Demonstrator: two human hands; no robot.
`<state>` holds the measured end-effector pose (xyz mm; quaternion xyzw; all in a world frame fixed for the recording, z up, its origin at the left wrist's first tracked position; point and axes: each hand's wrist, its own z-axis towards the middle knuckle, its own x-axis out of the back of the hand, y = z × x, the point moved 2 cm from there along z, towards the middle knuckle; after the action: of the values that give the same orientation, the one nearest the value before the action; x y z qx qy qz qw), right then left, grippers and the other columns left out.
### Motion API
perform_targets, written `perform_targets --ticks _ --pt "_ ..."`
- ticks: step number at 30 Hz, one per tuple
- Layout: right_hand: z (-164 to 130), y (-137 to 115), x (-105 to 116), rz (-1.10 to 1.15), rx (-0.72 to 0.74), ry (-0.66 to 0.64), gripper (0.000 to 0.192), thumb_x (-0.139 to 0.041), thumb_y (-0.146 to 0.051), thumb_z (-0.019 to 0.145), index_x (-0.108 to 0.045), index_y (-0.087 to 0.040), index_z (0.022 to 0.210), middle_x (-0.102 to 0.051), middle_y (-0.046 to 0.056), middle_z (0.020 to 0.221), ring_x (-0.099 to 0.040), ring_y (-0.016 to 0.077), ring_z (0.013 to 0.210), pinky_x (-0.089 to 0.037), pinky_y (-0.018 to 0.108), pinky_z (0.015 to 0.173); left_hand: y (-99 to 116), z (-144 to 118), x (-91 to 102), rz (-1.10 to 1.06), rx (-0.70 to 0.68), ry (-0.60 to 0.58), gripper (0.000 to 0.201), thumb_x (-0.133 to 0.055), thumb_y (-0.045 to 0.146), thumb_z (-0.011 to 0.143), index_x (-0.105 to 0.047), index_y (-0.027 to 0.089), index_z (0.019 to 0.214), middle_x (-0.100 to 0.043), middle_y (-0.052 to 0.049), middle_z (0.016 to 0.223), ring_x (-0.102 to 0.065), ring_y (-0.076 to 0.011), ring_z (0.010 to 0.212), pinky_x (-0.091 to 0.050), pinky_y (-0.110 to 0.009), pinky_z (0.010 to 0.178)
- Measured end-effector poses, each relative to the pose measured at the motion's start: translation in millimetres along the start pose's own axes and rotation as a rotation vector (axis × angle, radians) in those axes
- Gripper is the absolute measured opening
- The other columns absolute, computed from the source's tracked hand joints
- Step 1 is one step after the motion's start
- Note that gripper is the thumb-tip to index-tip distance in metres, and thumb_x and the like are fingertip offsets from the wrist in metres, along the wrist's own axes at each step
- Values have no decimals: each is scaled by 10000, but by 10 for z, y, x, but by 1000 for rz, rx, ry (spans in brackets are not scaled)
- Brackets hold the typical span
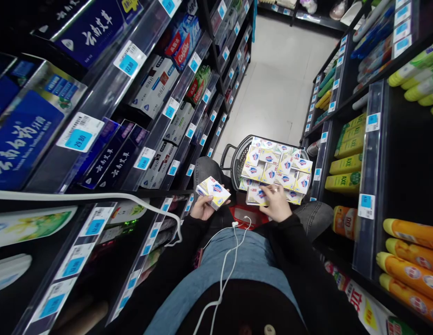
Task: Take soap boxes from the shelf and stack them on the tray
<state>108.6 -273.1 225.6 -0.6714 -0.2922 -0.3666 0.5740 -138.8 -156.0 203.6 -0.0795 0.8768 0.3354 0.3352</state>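
Note:
In my left hand (pixel 203 208) is a white and yellow soap box (pixel 216 190) with a blue and red emblem, held above my left knee. My right hand (pixel 277 203) reaches over the front edge of a dark shopping basket (pixel 236 164). Its fingers close on one soap box (pixel 255 196) at the near side of the pile. Many matching soap boxes (pixel 270 158) lie stacked in the basket, reaching above its rim. The basket's handle sticks out at the left. Part of the gripped box is hidden by my fingers.
Shelves of toothpaste boxes (pixel 101 32) with price tags rise close on my left. On the right, shelves hold yellow AXE boxes (pixel 345 172) and orange bottles (pixel 411 274). A white cable (pixel 223 284) hangs down my front. Pale floor tiles (pixel 272 83) stretch beyond the basket.

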Motion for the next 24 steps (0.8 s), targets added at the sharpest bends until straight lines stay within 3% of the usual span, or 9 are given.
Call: perform_targets --ticks 4,7,14,24 --pt "147 119 -713 -276 -106 -182 632 -677 -223 731 -550 -105 1339 -557 162 1196 -412 294 1038 -403 405 901 28 -14 -17 -2 -36 38 812 -676 147 673 -400 217 1434 -511 -142 1423 -438 -418 1330 -363 -693 1044" --pt "286 169 -994 -365 -137 -144 597 -625 -223 786 -522 -92 1359 -552 170 1221 -416 279 1007 -396 371 833 43 -47 -15 -13 -44 66 816 -684 143 659 -417 203 1428 -509 -151 1424 -438 -425 1327 -355 -690 1053" --pt "372 239 -1222 -507 -65 98 324 -450 -204 931 -630 -123 1188 -584 170 1046 -422 216 858 -309 338 692 4 -67 84 -5 -34 98 824 -685 153 660 -413 207 1435 -518 -145 1416 -443 -421 1324 -355 -685 1056" --pt "359 227 -1357 -570 -64 185 338 -385 -94 944 -681 -100 1106 -573 136 813 -430 194 765 -264 329 643 -27 -25 -5 40 -16 80 825 -725 165 633 -444 199 1408 -534 -142 1401 -492 -399 1286 -401 -636 1049"
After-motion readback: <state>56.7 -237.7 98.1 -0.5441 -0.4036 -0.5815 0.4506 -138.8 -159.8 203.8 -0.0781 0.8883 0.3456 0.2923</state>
